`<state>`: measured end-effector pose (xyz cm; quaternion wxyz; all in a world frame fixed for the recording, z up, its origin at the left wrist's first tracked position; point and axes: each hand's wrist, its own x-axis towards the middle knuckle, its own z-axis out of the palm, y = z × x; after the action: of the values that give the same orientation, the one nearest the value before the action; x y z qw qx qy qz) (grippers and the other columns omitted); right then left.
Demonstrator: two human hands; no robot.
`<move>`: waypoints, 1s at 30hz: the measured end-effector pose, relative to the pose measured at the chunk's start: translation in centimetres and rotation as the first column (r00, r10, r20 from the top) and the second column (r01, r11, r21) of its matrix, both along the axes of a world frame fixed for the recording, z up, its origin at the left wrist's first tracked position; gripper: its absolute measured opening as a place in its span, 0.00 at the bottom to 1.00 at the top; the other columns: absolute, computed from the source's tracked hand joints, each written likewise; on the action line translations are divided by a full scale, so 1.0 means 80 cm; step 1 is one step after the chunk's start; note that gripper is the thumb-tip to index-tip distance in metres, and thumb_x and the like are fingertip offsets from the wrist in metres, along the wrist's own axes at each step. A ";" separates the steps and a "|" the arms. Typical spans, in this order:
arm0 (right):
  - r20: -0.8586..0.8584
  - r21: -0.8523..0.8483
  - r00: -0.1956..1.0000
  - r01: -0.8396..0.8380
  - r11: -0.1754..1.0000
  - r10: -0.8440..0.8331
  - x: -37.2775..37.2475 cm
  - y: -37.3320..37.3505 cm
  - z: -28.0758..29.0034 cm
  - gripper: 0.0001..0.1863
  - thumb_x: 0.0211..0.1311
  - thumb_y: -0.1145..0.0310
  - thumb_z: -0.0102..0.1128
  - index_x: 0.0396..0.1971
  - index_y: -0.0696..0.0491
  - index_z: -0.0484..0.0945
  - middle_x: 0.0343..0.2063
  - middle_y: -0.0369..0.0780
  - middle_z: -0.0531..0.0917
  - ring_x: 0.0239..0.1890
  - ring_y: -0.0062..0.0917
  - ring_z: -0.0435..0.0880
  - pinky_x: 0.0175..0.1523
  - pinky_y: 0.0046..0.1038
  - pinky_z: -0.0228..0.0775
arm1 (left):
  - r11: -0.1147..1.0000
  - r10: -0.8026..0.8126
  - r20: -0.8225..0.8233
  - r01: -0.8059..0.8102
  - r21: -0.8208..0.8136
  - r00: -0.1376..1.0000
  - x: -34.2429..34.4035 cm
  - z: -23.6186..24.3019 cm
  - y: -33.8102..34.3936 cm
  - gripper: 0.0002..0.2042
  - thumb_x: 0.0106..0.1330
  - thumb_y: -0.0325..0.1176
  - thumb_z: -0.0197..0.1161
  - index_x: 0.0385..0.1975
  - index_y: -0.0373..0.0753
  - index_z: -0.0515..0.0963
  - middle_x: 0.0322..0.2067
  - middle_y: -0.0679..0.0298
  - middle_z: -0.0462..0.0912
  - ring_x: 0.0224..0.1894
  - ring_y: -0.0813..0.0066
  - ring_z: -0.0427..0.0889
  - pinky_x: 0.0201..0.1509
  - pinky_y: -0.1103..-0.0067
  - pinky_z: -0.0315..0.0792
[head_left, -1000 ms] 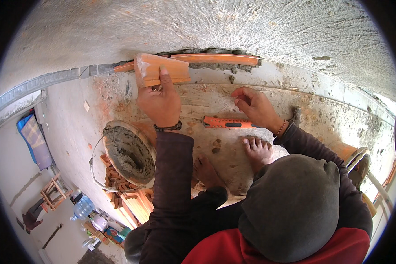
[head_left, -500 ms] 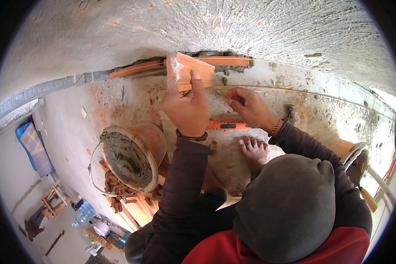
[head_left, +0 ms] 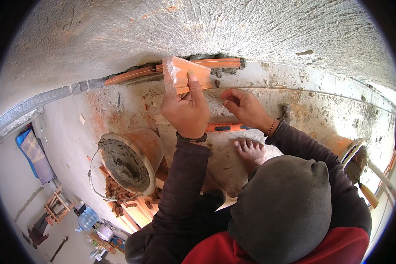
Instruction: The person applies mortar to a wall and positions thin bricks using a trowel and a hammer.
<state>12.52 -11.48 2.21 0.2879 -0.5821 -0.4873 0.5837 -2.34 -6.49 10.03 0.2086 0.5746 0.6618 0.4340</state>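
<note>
Plaster wall [head_left: 251, 35] spans the top of the frame, above a mortar-spattered floor [head_left: 310, 116]. Left of centre stands a bucket [head_left: 150, 147] of grey mortar [head_left: 127, 165]. Along the wall's foot, at upper centre, a left terracotta strip [head_left: 131, 75] and a right terracotta strip [head_left: 226, 63] lie in line, the latter with rough mortar around it. Overlapping them in view, a terracotta tile piece [head_left: 187, 75] is pinched in the grip of the left hand [head_left: 185, 113], thumb on its face; two lengths seem laid, and this one looks not yet seated. Near centre, the right hand [head_left: 251, 110] is loosely curled, its grip slightly spread, holding nothing visible. A thin string line [head_left: 286, 66] runs along the row. Compared with one second ago, the tile piece sits farther right, uncovering more of the left terracotta strip; the right hand keeps its curled pose.
</note>
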 end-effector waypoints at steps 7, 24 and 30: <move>0.327 0.193 0.891 -0.390 0.900 0.316 0.017 -0.011 0.000 0.14 0.58 0.66 0.66 0.42 0.54 0.79 0.35 0.43 0.82 0.36 0.34 0.83 0.41 0.36 0.75 | 0.997 -0.054 0.005 0.054 -0.053 0.999 -0.008 0.003 -0.003 0.12 0.69 0.34 0.65 0.42 0.29 0.82 0.33 0.57 0.87 0.32 0.73 0.85 0.37 0.76 0.77; 0.629 0.172 0.568 -0.767 0.618 0.531 0.107 -0.072 0.006 0.19 0.65 0.64 0.61 0.51 0.57 0.71 0.39 0.47 0.76 0.44 0.45 0.79 0.45 0.40 0.76 | 0.963 -0.067 -0.331 -0.026 -0.268 0.941 -0.180 0.016 -0.016 0.34 0.63 0.26 0.64 0.66 0.23 0.55 0.51 0.40 0.78 0.53 0.44 0.79 0.60 0.65 0.71; 0.472 -0.085 0.679 -0.600 0.795 0.563 0.115 -0.053 0.051 0.21 0.68 0.66 0.59 0.56 0.59 0.69 0.29 0.53 0.81 0.31 0.51 0.82 0.36 0.46 0.72 | 0.814 -0.048 -0.247 -0.106 -0.572 0.968 -0.175 -0.029 -0.043 0.38 0.64 0.28 0.63 0.68 0.20 0.48 0.47 0.37 0.80 0.50 0.43 0.82 0.56 0.64 0.74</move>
<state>21.71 -15.76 6.28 -0.0187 -0.5098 -0.7237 0.4647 -16.35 -9.96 7.70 0.2821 0.5231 0.7921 0.1388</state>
